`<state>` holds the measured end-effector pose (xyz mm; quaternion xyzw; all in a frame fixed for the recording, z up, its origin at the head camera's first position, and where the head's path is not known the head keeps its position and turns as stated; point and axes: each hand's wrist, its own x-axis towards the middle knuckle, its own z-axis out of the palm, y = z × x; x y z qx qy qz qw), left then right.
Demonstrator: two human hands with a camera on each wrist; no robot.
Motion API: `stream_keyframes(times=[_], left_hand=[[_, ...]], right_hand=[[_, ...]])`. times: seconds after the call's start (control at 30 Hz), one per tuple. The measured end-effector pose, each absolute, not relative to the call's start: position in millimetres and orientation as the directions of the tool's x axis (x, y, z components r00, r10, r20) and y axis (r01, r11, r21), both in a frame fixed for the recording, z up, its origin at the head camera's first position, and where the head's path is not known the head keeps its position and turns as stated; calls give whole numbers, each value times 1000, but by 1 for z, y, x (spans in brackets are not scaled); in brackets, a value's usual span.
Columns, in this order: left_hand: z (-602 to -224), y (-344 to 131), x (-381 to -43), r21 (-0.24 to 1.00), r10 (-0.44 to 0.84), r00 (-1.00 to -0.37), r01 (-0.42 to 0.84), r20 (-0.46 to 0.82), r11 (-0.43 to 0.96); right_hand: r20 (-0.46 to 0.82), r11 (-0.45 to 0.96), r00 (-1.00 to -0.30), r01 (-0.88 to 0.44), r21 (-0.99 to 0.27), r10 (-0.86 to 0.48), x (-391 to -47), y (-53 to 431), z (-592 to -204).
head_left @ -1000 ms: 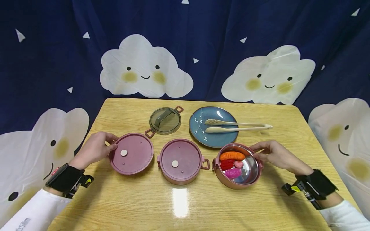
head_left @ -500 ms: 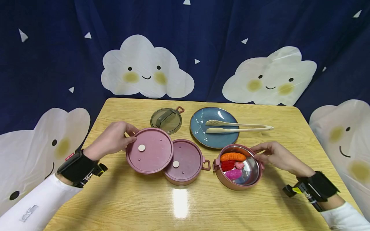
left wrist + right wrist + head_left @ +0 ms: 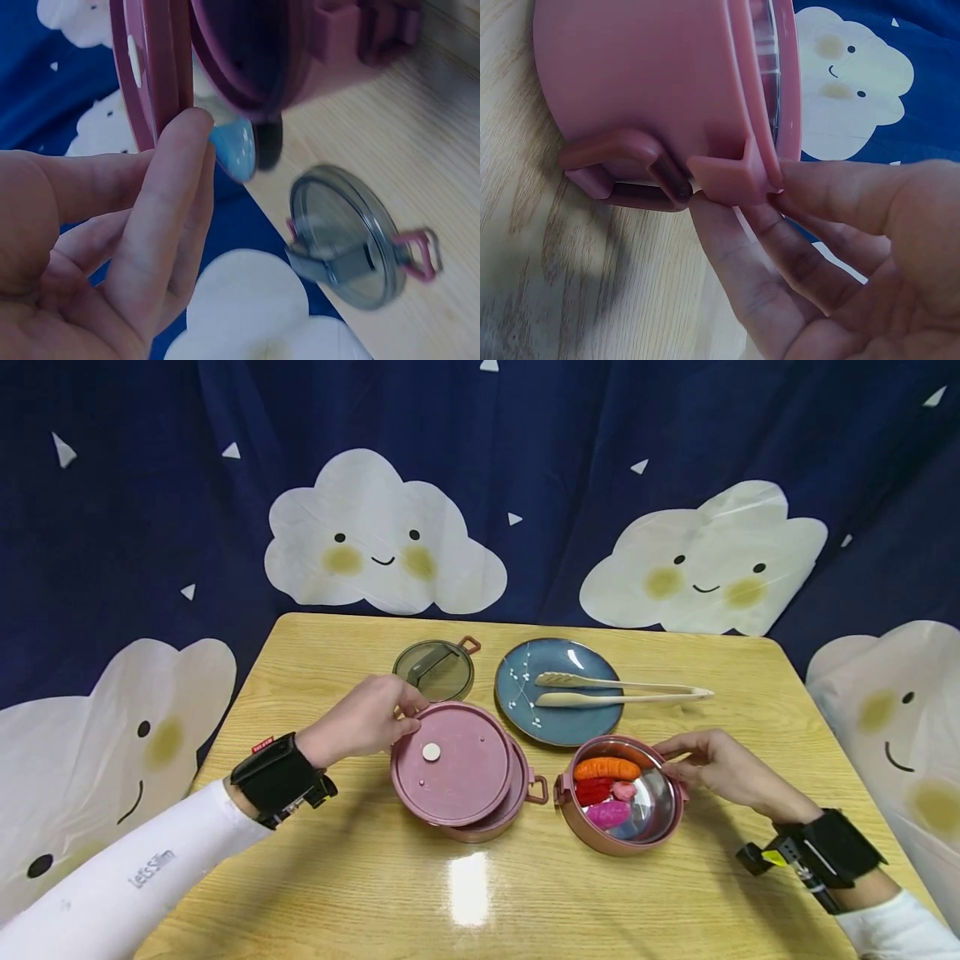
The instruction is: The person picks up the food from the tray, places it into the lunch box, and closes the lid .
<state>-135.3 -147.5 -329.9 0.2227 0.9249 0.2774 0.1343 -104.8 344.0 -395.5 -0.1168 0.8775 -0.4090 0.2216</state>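
My left hand (image 3: 367, 718) pinches the edge of a round pink lid (image 3: 465, 785) with a white button on it. The lid overlaps most of a pink pot (image 3: 483, 835) at mid-table; in the left wrist view a gap shows between lid (image 3: 174, 60) and pot (image 3: 330, 67). My right hand (image 3: 716, 772) pinches the tab at the rim of a second pink pot (image 3: 611, 845), which stands on the table, its steel inside uncovered. In it lie an orange carrot-shaped piece (image 3: 606, 768), a red piece (image 3: 592, 791), a small pink piece and a magenta piece (image 3: 607, 814).
Behind the left hand lies a clear dark lid (image 3: 450, 681) with a black grip and a pink loop. A blue plate (image 3: 517, 706) at the back bears wooden tongs (image 3: 637, 687), whose joined end sticks out past its right rim. The wooden table (image 3: 360, 893) meets a dark blue curtain.
My left hand has carried the pink lid rightward from the table's left side to over the middle pot. My right hand has kept its hold on the right pot, which stays in place.
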Motion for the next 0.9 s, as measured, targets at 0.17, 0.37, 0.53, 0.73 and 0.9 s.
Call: stream_keyframes(times=[0.17, 0.37, 0.53, 0.73, 0.9], left_hand=[[-333, -125, -139, 544, 516, -849, 383, -112, 747], [-341, -102, -143, 582, 536, -831, 362, -153, 728], [-346, -86, -144, 624, 554, -815, 346, -171, 701], [-353, -69, -147, 622, 606, -785, 413, -127, 665], [-359, -53, -148, 660, 642, -756, 419, -128, 624]], right_hand=[[-295, 639, -878, -17, -769, -378, -104, 343, -396], [-305, 649, -880, -6, -761, -365, -102, 345, -396], [-326, 657, -877, 16, -754, -352, -103, 345, -395], [-321, 643, -874, 13, -766, -365, -103, 345, -396], [-328, 652, -872, 14, -758, -364, -105, 345, -395]])
